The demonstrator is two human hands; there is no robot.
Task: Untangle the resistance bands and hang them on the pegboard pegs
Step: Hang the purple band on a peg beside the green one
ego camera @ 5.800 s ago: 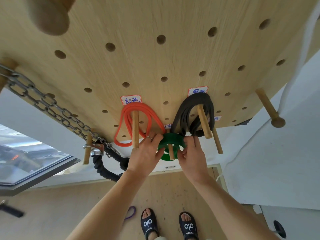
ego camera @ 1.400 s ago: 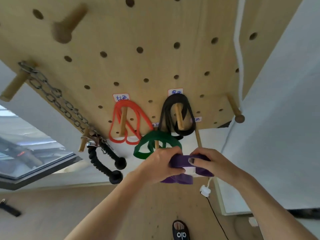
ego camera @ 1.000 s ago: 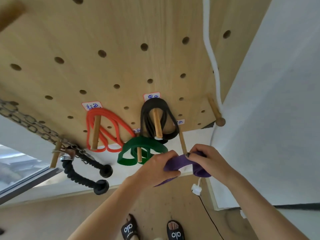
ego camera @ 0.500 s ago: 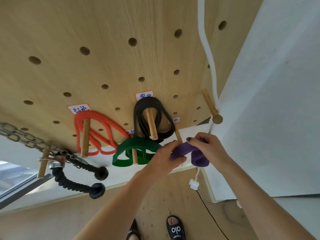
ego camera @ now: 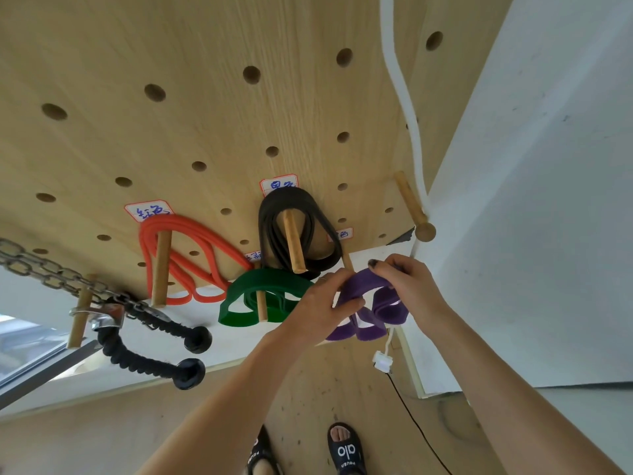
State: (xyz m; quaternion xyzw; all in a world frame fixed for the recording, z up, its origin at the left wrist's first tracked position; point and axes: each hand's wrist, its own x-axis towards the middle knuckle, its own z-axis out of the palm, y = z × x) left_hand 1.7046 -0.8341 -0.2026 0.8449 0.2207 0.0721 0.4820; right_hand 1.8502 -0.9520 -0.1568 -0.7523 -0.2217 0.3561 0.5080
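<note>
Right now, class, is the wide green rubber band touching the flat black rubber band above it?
Cannot tell. In the head view the green band and the black band overlap at the green band's upper edge, but depth hides any contact.

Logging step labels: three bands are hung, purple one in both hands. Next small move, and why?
Probably lift the purple band so its loop slips over the thin peg just above the hands. The left hand and right hand both grip it below that peg, which looks bare, while the orange band, black band and green band each hang on a peg.

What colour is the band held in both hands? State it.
Purple: the band, gripped by left hand and right hand, head view.
</note>
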